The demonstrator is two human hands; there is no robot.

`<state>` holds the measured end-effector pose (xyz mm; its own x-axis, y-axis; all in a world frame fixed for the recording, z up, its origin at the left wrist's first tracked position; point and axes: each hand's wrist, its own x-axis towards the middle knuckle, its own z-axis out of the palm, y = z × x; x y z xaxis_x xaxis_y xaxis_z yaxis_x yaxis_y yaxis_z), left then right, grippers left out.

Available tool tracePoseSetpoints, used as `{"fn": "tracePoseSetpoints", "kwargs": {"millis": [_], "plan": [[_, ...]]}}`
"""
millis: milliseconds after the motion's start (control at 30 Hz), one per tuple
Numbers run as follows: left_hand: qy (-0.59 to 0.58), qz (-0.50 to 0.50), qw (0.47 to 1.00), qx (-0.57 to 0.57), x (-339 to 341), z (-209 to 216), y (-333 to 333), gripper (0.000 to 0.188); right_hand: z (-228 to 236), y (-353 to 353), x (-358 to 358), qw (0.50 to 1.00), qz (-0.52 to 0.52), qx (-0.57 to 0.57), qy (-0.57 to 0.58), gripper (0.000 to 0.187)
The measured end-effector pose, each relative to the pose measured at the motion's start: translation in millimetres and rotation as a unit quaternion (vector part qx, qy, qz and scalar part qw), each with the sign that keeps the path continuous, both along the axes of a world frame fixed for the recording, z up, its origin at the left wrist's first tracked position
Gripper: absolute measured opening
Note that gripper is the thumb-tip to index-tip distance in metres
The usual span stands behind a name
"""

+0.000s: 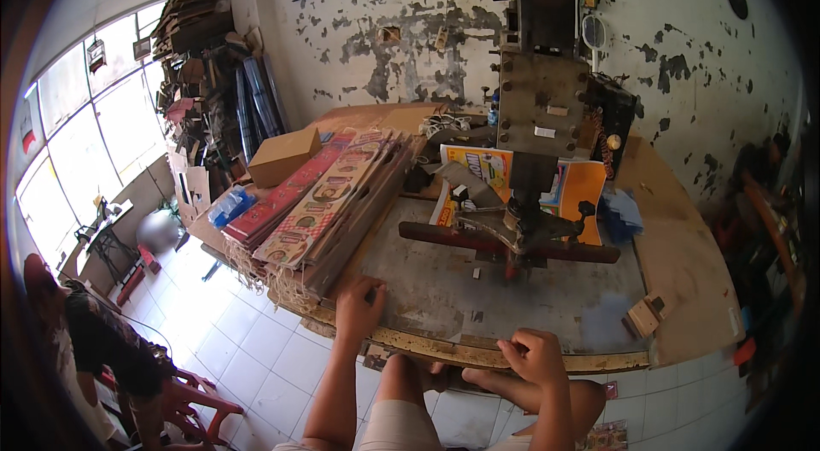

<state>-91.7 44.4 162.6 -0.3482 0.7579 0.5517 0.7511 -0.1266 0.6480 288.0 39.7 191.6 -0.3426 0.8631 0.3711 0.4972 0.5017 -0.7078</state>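
My left hand (361, 306) is at the table's front edge with its fingers curled in, close to the lower end of a pile of printed cardboard strips (316, 212) with string handles. My right hand (534, 353) hovers over the front rim, loosely closed; nothing shows in it. Between and beyond the hands stands a press machine (542, 101) with a wide dark horizontal bar (508, 243) above a worn grey metal plate (512, 314). To the right of the plate lies a small wooden block (647, 314).
A brown cardboard box (284, 156) sits behind the strips, with blue plastic (229, 206) beside it. Colourful printed sheets (582, 195) surround the machine's column. At lower left a person (115, 348) is near a red plastic stool (196, 404). Stacked cardboard (192, 67) fills the far left corner.
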Motion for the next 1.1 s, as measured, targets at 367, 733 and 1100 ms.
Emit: {"fn": "tracePoseSetpoints", "kwargs": {"millis": [367,733,1100], "plan": [[0.017,0.016,0.999,0.025,0,-6,0,0.014,-6,1,3,1.000,0.019,-0.009,-0.006,0.022],[-0.015,0.014,1.000,0.024,-2,-6,-1,0.017,-14,3,3,1.000,0.021,-0.004,0.003,0.018],[-0.033,-0.009,0.999,0.006,-6,-9,-2,0.013,-16,4,5,1.000,0.024,0.004,0.003,0.018]]}}
